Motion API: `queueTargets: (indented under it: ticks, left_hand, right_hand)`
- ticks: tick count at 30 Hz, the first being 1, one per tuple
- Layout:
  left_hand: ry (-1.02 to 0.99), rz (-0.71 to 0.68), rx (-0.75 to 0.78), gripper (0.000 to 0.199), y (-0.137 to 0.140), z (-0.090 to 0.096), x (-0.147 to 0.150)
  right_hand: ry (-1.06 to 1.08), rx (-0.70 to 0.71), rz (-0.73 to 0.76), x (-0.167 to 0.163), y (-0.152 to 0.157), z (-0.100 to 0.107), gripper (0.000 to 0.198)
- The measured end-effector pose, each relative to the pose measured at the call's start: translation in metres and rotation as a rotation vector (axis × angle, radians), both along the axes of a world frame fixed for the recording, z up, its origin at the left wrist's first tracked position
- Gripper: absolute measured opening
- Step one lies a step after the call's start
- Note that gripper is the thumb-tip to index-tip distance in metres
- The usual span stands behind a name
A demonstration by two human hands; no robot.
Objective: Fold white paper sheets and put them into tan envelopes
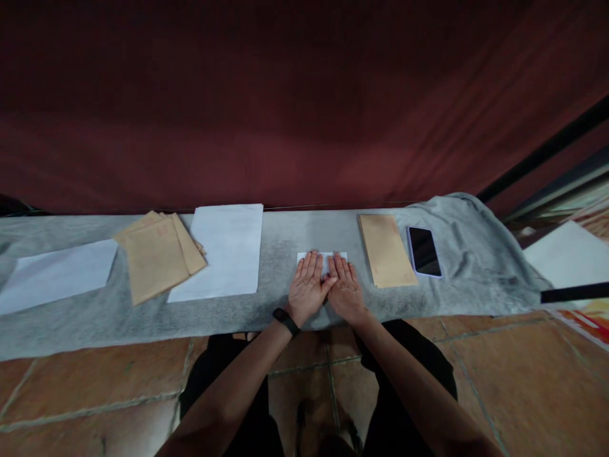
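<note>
A small piece of white paper (pixel 325 261), perhaps folded, lies on the grey cloth right in front of me. Both palms press down on it, side by side. My left hand (pixel 307 285), with a dark band on its wrist, is flat with its fingers stretched forward. Beside it, my right hand (pixel 346 289) lies flat too, and the thumbs meet or overlap in the middle. Most of the paper is hidden beneath the hands; only its far edge and corners show. Just right of my right hand sits a stack of brown envelopes (pixel 387 251).
A phone (pixel 425 252) lies right of the envelopes. To the left are a stack of white sheets (pixel 228 247), several brown envelopes (pixel 159 254) overlapping it, and more white paper (pixel 57 273). Grey cloth (pixel 190 322) covers the narrow table; a dark red curtain (pixel 304 127) hangs behind.
</note>
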State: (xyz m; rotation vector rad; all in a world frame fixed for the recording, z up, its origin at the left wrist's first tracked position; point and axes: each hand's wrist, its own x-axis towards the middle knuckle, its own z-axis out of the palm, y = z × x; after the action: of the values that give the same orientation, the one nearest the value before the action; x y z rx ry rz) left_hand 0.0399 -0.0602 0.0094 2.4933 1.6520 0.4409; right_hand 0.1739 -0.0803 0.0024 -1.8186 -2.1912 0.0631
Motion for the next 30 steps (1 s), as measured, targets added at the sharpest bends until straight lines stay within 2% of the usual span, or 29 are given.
queueTargets:
  ticks: [14, 18, 21, 26, 30]
  left_hand:
    - [0.083, 0.041, 0.003, 0.062, 0.005, 0.011, -0.019]
    - [0.071, -0.120, 0.036, 0.054, -0.003, 0.017, -0.009]
    - [0.070, -0.225, 0.035, 0.053, -0.009, 0.014, -0.003]
    - [0.104, -0.303, 0.015, 0.055, -0.010, 0.003, -0.005]
    - [0.090, -0.259, 0.023, 0.057, -0.008, 0.000, -0.009]
  right_hand:
    - [0.029, 0.005, -0.066, 0.037, 0.000, -0.002, 0.057]
    - [0.069, 0.015, -0.081, 0.036, 0.002, 0.000, 0.055]
    - [0.126, 0.020, -0.025, 0.030, 0.005, 0.003, 0.057]
    - [0.200, -0.040, 0.208, 0.012, 0.008, 0.005, 0.056]
    - [0.175, -0.026, 0.174, 0.005, 0.009, 0.001, 0.058]
